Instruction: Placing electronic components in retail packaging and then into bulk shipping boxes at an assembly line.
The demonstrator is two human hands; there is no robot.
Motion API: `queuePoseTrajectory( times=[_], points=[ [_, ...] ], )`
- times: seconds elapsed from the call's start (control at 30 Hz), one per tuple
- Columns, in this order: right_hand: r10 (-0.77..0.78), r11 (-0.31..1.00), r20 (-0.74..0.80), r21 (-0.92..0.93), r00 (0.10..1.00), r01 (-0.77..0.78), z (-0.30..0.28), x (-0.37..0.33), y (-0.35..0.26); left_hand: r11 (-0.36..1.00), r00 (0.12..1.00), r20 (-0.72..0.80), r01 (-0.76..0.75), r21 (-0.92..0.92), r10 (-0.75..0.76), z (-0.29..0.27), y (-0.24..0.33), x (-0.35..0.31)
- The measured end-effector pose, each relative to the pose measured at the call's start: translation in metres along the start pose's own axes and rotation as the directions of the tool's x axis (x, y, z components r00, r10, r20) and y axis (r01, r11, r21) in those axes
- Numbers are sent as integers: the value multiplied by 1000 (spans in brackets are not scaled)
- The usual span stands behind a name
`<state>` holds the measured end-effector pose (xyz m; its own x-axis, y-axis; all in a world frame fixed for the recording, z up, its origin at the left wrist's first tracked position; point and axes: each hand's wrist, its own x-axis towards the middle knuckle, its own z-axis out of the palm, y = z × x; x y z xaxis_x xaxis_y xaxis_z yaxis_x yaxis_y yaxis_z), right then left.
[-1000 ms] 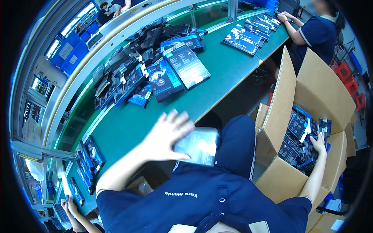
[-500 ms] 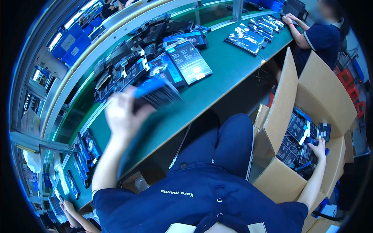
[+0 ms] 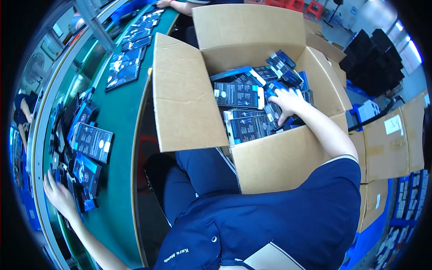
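Note:
My left hand (image 3: 60,196) is at the near end of a pile of flat black-and-blue retail boxes on the green bench, its fingers apart and nothing in them. Beside it lie a blue-fronted box (image 3: 86,173) and a black box with its printed back up (image 3: 93,141). My right hand (image 3: 286,102) reaches into a large open cardboard carton (image 3: 180,90). Its fingers are spread over the jumbled black-and-blue boxes inside, the thumb against a dark box (image 3: 272,112). Another printed box (image 3: 238,95) lies flat to the left of that hand.
Rows of shiny dark packages (image 3: 123,67) lie farther along the green bench (image 3: 119,180), where another person's hand (image 3: 163,3) rests. Carton flaps stand up around the opening. More closed cartons (image 3: 389,144) are stacked at the right, with red stools (image 3: 294,5) beyond.
The view has swung right, toward the carton. My left hand held a blurred black-and-blue box above the bench; now it is without it, at the pile. My right hand is still inside the carton.

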<state>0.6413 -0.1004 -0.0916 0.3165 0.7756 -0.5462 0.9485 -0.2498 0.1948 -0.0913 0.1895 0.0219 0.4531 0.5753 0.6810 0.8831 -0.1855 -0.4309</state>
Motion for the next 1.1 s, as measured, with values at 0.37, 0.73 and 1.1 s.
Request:
queuePoseTrajectory(
  times=[0.37,0.73,1.1],
  points=[
    [-115,787,-193,580,975,207,-55,-49,111,334,21,391,-563,-756,920,-269,478,175],
    [55,993,-506,118,861,6,-67,-121,92,414,268,324,-437,-798,907,-132,602,54],
    [-111,873,58,484,992,69,44,-14,116,312,83,302,-190,-931,950,-105,619,87]
  ],
)
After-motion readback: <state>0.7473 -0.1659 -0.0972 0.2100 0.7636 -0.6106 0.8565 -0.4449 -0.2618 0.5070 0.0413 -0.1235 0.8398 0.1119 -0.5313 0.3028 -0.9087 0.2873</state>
